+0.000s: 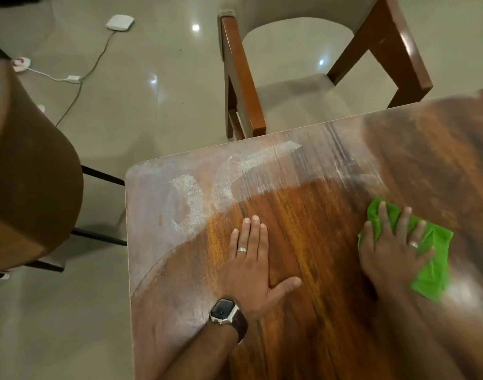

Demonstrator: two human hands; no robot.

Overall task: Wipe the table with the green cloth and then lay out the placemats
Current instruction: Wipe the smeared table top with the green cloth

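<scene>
A: What is the right grip doing?

B: The right hand (393, 248) lies flat on the green cloth (432, 267), fingers spread wide and straight, pressing it down on the wooden surface (303, 215). Nothing is curled round the cloth; it is pinned under the palm and fingers. There is a ring on one finger. The hand and cloth are blurred.

A: And the left grip?

B: The left hand (255, 266) is also wide and flat, palm down on the bare wood, fingers together and thumb out to the side. It holds nothing. It has a ring too, and a watch (224, 311) with a dark strap on the wrist.

A: Where does the cloth sit?

B: Towards the right side of the surface, well apart from the left hand, bunched and sticking out beyond the fingers on the far side and to the right.

A: What about the wood itself?

B: A pale, dusty film (185, 207) covers the far left corner and the far edge. Nearer the hands the grain shows darker and glossy.

A: Around the surface?

B: A wooden-framed chair (243, 78) with pale upholstery stands at the far side, a brown curved chair back (29, 171) at the left. On the tiled floor (152, 91) lie a white box (120, 22) and cables (78, 78).
</scene>
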